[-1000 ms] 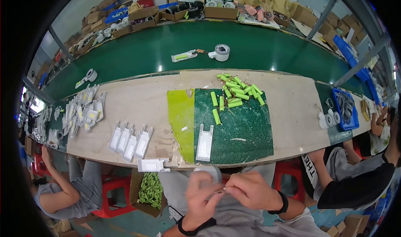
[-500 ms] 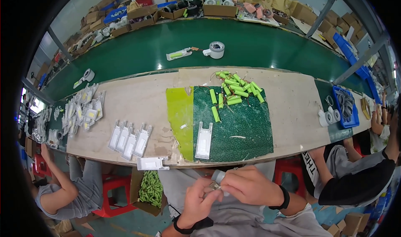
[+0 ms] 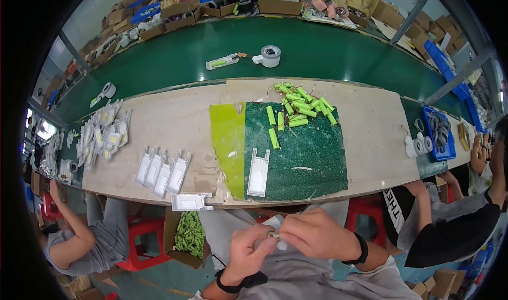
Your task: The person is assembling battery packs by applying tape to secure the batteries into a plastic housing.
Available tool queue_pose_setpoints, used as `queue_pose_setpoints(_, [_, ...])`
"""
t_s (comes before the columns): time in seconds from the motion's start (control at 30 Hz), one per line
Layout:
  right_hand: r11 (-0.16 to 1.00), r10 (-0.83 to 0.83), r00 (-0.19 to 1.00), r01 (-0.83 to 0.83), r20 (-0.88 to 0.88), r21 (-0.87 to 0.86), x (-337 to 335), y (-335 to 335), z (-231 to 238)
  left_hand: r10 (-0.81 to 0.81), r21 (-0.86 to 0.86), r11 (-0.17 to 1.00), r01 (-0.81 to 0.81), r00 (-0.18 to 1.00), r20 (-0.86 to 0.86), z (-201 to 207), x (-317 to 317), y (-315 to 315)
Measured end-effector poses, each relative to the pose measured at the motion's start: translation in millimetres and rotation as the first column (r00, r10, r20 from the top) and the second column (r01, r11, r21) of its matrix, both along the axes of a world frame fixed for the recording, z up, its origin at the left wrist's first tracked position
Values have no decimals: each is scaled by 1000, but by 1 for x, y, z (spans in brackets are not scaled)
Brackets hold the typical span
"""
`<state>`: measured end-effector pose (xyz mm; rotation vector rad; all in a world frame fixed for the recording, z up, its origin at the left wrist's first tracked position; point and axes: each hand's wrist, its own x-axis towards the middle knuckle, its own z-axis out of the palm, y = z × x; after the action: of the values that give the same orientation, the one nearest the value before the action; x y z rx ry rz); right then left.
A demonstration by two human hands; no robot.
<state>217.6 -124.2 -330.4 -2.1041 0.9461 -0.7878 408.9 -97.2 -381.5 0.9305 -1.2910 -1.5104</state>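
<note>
Over my feed I see the left hand and right hand pinching a small, partly hidden component above grey trousers.

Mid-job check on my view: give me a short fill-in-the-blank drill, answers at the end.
The left hand and right hand each have a ____ band at the wrist.
The tray holding grey rings is ____.
The lone white casing on the dark green mat lies to the ____ of the yellow-green strip.

Missing words: black; blue; right.
</note>
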Motion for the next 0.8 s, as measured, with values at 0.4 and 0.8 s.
queue_pose_setpoints(0.4, [972,-219,970,207,-106,-115,9,16,-11,297,-603,797,41,843,449,8,-8,-13])
queue_pose_setpoints(0.8, [866,-419,858,279,-297,-416,29,27,-3,605,-704,674,-226,716,349,-9,-41,-1])
